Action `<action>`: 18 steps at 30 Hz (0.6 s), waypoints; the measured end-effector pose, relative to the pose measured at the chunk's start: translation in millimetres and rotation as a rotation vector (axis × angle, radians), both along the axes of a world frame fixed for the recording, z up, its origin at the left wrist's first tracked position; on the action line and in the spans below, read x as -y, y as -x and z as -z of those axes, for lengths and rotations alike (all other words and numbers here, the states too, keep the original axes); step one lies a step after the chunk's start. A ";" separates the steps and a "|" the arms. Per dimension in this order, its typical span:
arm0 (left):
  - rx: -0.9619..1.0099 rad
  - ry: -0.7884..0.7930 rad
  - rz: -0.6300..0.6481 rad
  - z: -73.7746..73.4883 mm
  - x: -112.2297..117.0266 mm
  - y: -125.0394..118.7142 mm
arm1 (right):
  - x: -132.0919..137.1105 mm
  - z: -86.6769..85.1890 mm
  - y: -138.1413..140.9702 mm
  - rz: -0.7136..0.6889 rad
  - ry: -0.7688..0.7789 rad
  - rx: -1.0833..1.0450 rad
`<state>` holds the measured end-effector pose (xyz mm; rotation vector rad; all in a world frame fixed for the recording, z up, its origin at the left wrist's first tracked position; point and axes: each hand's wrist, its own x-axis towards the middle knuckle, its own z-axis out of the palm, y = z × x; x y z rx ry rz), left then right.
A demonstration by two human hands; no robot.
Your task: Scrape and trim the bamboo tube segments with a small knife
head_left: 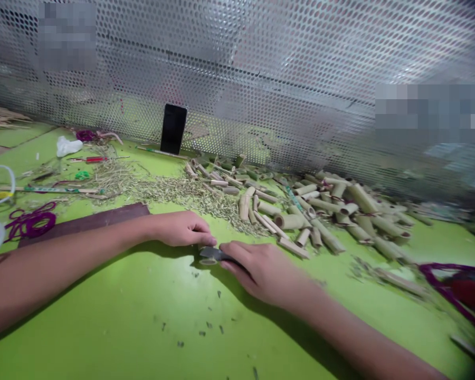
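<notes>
Green tabletop, bamboo tubes, both hands

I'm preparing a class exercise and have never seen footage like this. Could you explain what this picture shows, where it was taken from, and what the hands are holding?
This picture comes from a camera worn on a person's head, looking forward and down, so the two arms reach in from the bottom corners. There is no machine, only bare hands. The right hand appears to hold a dark metal blade, and the left hand rests just beside it, close to a short bamboo piece. On the green table lie many cut bamboo tubes, a spread of pale shavings and a purple cord. Behind them, what looks like a phone stands upright against a perforated metal screen.
</notes>
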<state>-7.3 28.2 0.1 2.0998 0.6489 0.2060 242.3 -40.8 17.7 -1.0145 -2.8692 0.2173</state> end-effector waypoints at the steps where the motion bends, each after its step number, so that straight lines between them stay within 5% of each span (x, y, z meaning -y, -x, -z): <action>1: 0.001 0.001 0.002 0.3 -0.1 0.0 | 0.8 -0.9 1.3 0.003 0.005 0.006; 6: 0.009 0.011 0.010 3.5 -1.7 2.3 | 8.3 -5.2 -0.4 -0.050 0.045 0.086; 18: 0.046 0.006 -0.030 3.9 0.6 0.4 | 1.6 3.0 -0.5 -0.025 -0.178 -0.048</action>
